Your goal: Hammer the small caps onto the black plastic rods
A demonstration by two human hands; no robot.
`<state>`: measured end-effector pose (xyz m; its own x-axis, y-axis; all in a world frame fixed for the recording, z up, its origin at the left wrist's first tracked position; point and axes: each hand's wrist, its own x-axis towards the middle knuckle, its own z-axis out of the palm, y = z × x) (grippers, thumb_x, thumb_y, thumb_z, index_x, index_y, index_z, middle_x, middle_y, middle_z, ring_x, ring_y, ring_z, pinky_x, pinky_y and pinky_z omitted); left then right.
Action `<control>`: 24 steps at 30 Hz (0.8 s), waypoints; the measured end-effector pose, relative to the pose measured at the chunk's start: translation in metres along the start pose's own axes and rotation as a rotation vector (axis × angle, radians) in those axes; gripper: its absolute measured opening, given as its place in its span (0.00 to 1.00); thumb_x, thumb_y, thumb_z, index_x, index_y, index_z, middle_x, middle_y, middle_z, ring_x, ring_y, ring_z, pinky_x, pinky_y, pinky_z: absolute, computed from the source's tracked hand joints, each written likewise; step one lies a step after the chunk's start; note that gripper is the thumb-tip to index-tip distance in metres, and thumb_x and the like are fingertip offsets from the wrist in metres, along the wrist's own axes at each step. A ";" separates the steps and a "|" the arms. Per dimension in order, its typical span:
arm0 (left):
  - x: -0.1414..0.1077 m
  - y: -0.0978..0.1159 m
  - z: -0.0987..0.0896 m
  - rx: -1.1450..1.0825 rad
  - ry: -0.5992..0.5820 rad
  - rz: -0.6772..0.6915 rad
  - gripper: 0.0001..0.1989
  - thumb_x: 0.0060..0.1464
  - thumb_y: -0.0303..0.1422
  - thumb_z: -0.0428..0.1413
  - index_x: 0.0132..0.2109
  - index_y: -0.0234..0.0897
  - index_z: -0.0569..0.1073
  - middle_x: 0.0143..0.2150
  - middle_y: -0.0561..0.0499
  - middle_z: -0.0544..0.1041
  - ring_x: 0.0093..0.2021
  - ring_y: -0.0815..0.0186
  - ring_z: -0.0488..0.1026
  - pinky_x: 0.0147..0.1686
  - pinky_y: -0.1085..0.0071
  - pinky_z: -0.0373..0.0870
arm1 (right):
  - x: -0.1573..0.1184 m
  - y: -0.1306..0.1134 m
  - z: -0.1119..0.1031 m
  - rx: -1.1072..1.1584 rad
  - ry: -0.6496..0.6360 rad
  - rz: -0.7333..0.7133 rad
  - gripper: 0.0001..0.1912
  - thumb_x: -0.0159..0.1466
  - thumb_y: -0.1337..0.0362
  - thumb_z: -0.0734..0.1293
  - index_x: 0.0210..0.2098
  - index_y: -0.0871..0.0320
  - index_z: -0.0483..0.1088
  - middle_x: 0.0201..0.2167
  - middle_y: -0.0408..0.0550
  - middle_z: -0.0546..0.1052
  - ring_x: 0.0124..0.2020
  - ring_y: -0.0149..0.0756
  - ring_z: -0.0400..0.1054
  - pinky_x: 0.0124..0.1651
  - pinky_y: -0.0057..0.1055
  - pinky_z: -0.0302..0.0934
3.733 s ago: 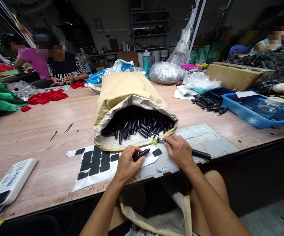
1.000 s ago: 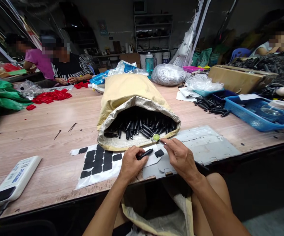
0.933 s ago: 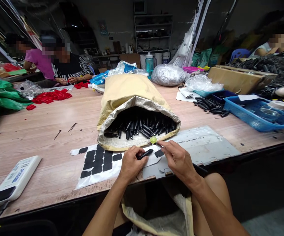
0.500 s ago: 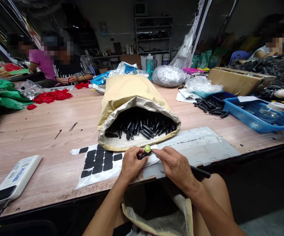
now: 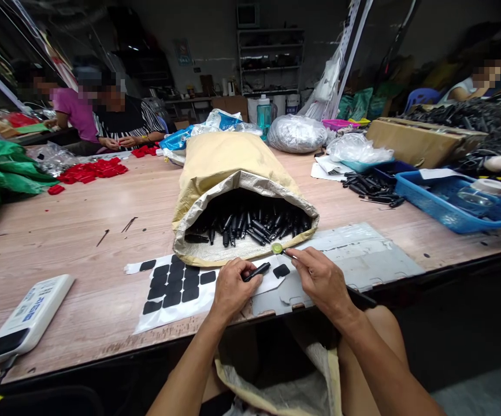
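Both forearms reach up over a sack (image 5: 332,375) at the lap, its pale mouth gaping below the desk (image 5: 98,254). The left hand (image 5: 234,286) lies low near the front edge, over the white sheet (image 5: 141,326), its fingers clamped on a black tube (image 5: 258,271); the right hand (image 5: 323,277) is raised over the grey board (image 5: 363,254), palm down, its fingers closed on the shaft of a hammer (image 5: 277,248), whose dark handle runs back past the wrist over the desk's edge. Between the hands a black square (image 5: 281,270) lies near the tube's far end. The wood surface extends left from the sheet to a power bank (image 5: 29,315), with thin black pieces (image 5: 103,237) farther in; the board spreads right along the edge. The tube is short, round and glossy, tilted with its end towards the hammer; the hammer's yellow-green head is apart from it, near the lip of the big sack (image 5: 237,150). That tan sack lies on its side just beyond the hands, mouth towards them, full of similar black tubes (image 5: 254,222). Farther right is a blue basket (image 5: 453,211); far left, red pieces (image 5: 88,170) and two people (image 5: 124,124) seated.
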<state>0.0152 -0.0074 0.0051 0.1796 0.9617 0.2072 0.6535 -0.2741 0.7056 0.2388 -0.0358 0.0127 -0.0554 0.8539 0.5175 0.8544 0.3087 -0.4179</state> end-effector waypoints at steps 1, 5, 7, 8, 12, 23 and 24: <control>0.000 0.000 0.000 -0.004 -0.002 0.003 0.03 0.50 0.32 0.61 0.34 0.39 0.77 0.30 0.53 0.73 0.34 0.65 0.69 0.38 0.68 0.66 | 0.003 0.005 0.001 -0.032 0.007 0.003 0.16 0.70 0.65 0.61 0.54 0.50 0.74 0.39 0.45 0.77 0.43 0.36 0.69 0.47 0.31 0.62; 0.000 -0.003 -0.001 -0.033 -0.021 0.016 0.05 0.55 0.35 0.60 0.34 0.39 0.78 0.31 0.53 0.73 0.34 0.64 0.70 0.38 0.68 0.65 | 0.012 0.024 0.006 -0.182 -0.003 0.004 0.13 0.67 0.67 0.64 0.48 0.51 0.77 0.37 0.45 0.77 0.41 0.39 0.67 0.46 0.33 0.59; -0.001 -0.004 -0.002 -0.048 -0.029 0.022 0.07 0.58 0.36 0.57 0.35 0.40 0.78 0.32 0.52 0.74 0.36 0.63 0.70 0.39 0.67 0.65 | 0.013 0.030 0.009 -0.209 -0.008 0.010 0.13 0.66 0.68 0.64 0.47 0.51 0.77 0.37 0.46 0.76 0.41 0.39 0.66 0.45 0.33 0.58; -0.001 -0.003 -0.003 -0.054 -0.033 0.023 0.08 0.59 0.36 0.56 0.35 0.40 0.78 0.33 0.52 0.75 0.37 0.62 0.71 0.40 0.66 0.65 | 0.013 0.032 0.011 -0.213 -0.008 0.011 0.13 0.66 0.68 0.64 0.47 0.51 0.77 0.37 0.46 0.76 0.41 0.39 0.65 0.45 0.33 0.57; -0.001 -0.001 -0.005 -0.045 -0.045 0.025 0.12 0.64 0.36 0.51 0.35 0.40 0.75 0.35 0.50 0.76 0.40 0.61 0.71 0.43 0.65 0.65 | 0.010 0.035 0.015 -0.230 -0.010 0.009 0.13 0.67 0.67 0.64 0.48 0.52 0.76 0.38 0.47 0.76 0.41 0.40 0.64 0.45 0.33 0.55; -0.001 -0.002 -0.003 0.066 -0.063 0.033 0.17 0.68 0.36 0.43 0.30 0.40 0.66 0.34 0.50 0.72 0.38 0.60 0.68 0.40 0.65 0.63 | 0.009 0.035 0.015 -0.241 -0.026 0.011 0.13 0.68 0.65 0.63 0.49 0.52 0.75 0.38 0.47 0.75 0.42 0.40 0.63 0.46 0.34 0.54; 0.000 -0.002 -0.003 0.066 -0.062 0.034 0.17 0.68 0.36 0.43 0.30 0.40 0.66 0.33 0.50 0.71 0.38 0.60 0.68 0.40 0.65 0.63 | 0.009 0.035 0.015 -0.240 -0.026 0.012 0.13 0.69 0.65 0.63 0.49 0.52 0.75 0.38 0.47 0.75 0.42 0.41 0.63 0.46 0.34 0.54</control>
<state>0.0118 -0.0071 0.0053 0.2464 0.9511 0.1864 0.6930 -0.3074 0.6521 0.2611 -0.0109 -0.0083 -0.0554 0.8685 0.4925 0.9531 0.1929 -0.2330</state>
